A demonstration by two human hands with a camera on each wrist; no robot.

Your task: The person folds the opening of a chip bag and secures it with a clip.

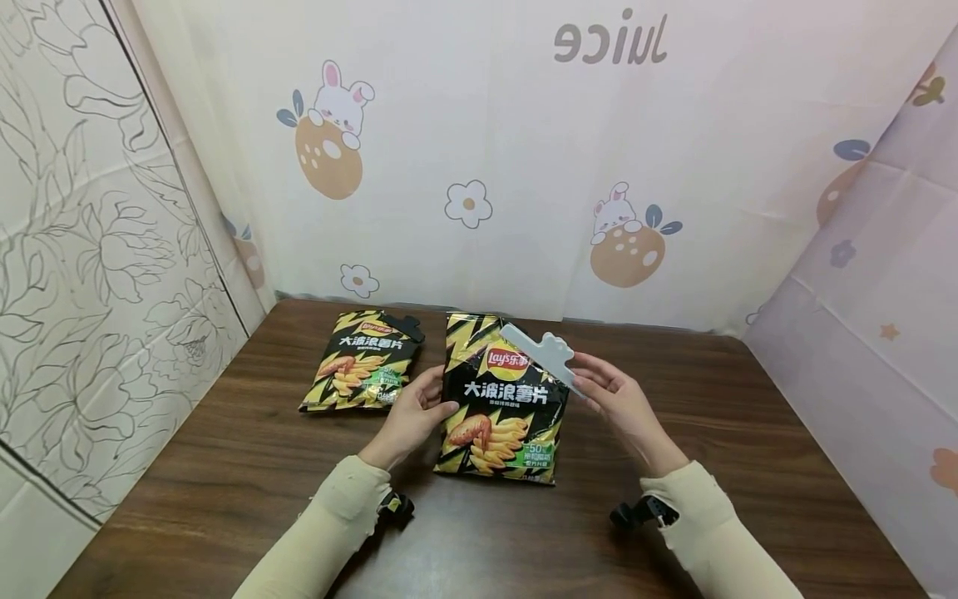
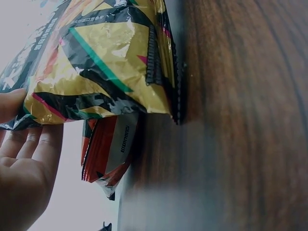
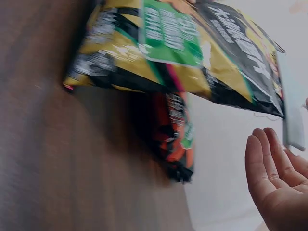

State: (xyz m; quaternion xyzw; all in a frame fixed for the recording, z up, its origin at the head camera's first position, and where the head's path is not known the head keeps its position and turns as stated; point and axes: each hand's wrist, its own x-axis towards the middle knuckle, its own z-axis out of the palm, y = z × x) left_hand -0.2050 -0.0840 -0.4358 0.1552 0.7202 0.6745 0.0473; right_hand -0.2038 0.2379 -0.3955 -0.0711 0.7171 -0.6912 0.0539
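A black and yellow bag of potato chips (image 1: 497, 416) stands tilted in front of me. My left hand (image 1: 419, 416) pinches its left edge, thumb on the printed front and fingers behind, as the left wrist view shows. A pale grey bag clip (image 1: 542, 349) with a scalloped handle lies slanted across the bag's upper right corner. My right hand (image 1: 617, 399) is at the clip's lower end, its fingers (image 3: 262, 159) nearly straight in the right wrist view. That hand is close beside the bag's right edge, palm turned toward it.
A second black and yellow chip bag (image 1: 359, 366) lies at the back left, a black clip (image 1: 405, 326) on its upper right corner. Red packets (image 2: 108, 149) show beyond the front bag in the wrist views. Behind the wooden table (image 1: 711, 433) hangs a printed curtain (image 1: 516, 125).
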